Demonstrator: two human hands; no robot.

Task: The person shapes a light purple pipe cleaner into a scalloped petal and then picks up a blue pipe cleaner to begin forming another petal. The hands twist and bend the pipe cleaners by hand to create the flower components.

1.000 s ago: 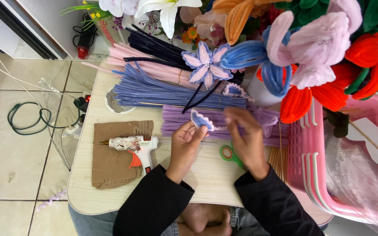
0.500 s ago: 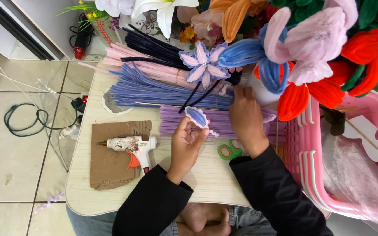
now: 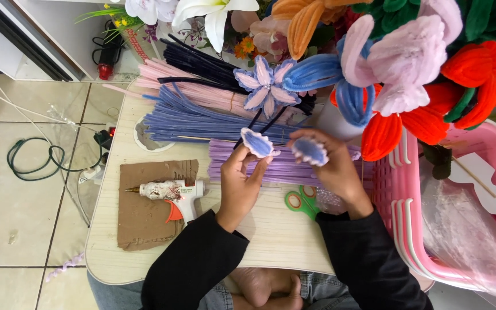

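Left hand: fingers pinching shut on a blue, white-edged fuzzy pipe-cleaner petal, holding it up over the bundle of lilac pipe cleaners. Right hand: fingertips closing round a second blue petal w/ pale scalloped edge, just beside the first, not touching. Both petals sitting above the pale wood tabletop, approx. centre. Nearby: white glue gun w/ orange trigger lying on a brown cardboard sheet; green-handled scissors resting by right wrist; pink plastic basket standing at right.
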